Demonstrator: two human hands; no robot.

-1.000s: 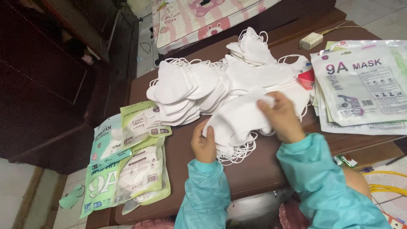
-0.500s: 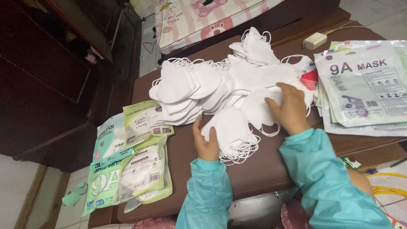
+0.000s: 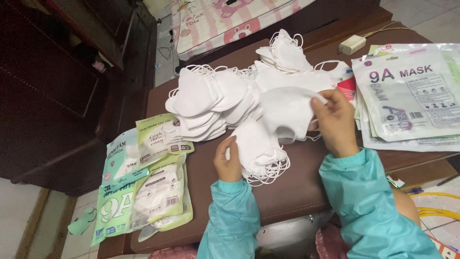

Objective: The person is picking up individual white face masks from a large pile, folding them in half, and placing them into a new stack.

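Right hand [image 3: 338,122] fingers pinch a white mask [image 3: 287,112] lifted above the brown tabletop [image 3: 287,192]. Left hand [image 3: 228,160] fingers press closed on a small mask stack [image 3: 258,151] just below.

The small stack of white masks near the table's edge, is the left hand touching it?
Touching. The head view shows the left hand with its fingers resting against the side of the small stack of white masks, with no gap between them.
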